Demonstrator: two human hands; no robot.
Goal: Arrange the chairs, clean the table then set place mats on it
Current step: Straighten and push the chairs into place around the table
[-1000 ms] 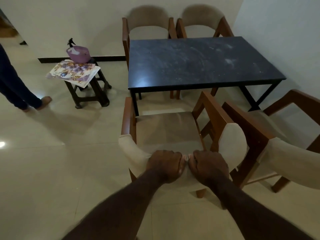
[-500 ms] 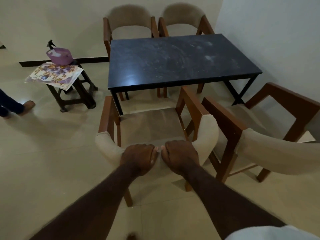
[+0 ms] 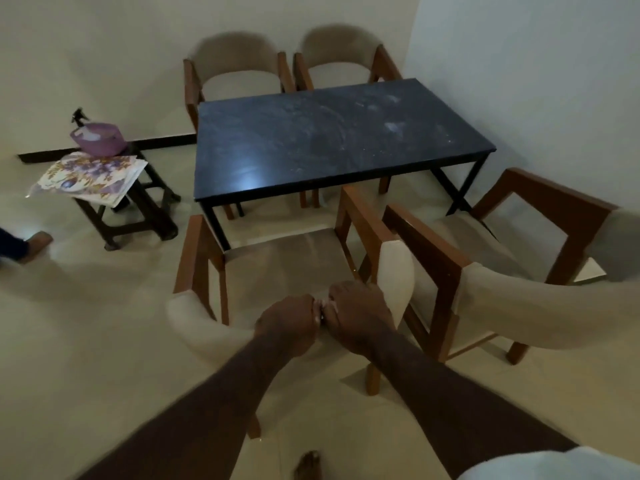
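Left hand [image 3: 287,325] and right hand [image 3: 360,318], knuckles touching, curl tight over the backrest of the chair [image 3: 277,265]. Its seat lies at twelve o'clock from them, table [image 3: 329,140] beyond.

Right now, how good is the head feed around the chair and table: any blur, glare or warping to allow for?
Head view: dim overall; left hand and right hand, gripping the backrest of the near chair, are motion-smeared; a pale glare patch sits on the table near its front-left corner; the wide lens bows the backrest of the right-hand chair.
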